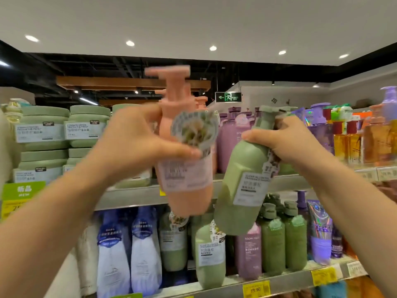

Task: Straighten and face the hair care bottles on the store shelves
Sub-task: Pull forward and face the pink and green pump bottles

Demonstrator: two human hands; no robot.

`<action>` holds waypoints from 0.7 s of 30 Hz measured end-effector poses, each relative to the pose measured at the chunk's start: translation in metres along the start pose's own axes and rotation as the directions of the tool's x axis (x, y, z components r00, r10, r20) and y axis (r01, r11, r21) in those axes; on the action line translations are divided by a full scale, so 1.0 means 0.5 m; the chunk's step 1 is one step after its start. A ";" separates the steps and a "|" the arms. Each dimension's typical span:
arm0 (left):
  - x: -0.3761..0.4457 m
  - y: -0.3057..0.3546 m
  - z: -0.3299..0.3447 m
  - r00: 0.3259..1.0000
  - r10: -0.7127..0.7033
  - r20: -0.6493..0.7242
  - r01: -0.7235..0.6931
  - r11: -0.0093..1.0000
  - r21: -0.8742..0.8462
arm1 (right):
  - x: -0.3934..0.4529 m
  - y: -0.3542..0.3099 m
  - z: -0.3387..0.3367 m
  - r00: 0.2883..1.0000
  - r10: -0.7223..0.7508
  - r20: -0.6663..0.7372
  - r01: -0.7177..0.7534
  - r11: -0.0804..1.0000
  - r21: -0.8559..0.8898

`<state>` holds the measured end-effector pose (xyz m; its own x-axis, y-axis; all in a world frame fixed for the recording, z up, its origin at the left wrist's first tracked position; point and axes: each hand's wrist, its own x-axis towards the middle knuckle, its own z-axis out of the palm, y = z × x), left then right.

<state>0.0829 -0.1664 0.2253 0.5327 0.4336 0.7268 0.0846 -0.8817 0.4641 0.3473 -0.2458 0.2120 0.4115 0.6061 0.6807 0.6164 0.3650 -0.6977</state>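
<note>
The left hand [137, 138] has its fingers wrapped around a pink pump bottle [184, 147] (blurred), lifted before the upper shelf [133, 196]. The right hand [287, 140] has its fingers clamped on the neck of a green pump bottle [245, 181], tilted, just beside the pink one, above green bottles [211, 254] on the lower shelf [285, 280].

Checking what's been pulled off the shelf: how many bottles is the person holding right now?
2. The left hand grips a pink pump bottle; the right hand grips a green bottle, tilted, beside it. Both are in front of the shelves.
</note>
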 end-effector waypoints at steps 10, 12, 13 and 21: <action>0.226 0.026 0.050 0.982 0.021 -0.186 0.019 0.977 0.210 | -0.091 0.083 0.020 0.980 0.127 0.152 -0.119 0.991 -0.058; 0.249 0.004 0.077 0.982 -0.001 -0.190 0.055 0.958 0.281 | -0.097 0.087 0.020 0.981 0.118 0.157 -0.107 0.992 -0.073; 0.256 -0.007 0.089 0.982 -0.006 -0.189 0.067 0.946 0.316 | -0.097 0.089 0.021 0.981 0.114 0.156 -0.103 0.992 -0.073; 0.266 -0.065 0.153 0.972 -0.144 -0.184 0.218 0.847 0.485 | -0.098 0.103 0.027 0.988 0.096 0.118 -0.088 0.993 -0.074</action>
<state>0.2154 -0.0942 0.2680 0.3503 0.5829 0.7332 0.5962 -0.7425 0.3054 0.3499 -0.2472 0.1394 0.3867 0.7178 0.5790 0.6256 0.2571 -0.7365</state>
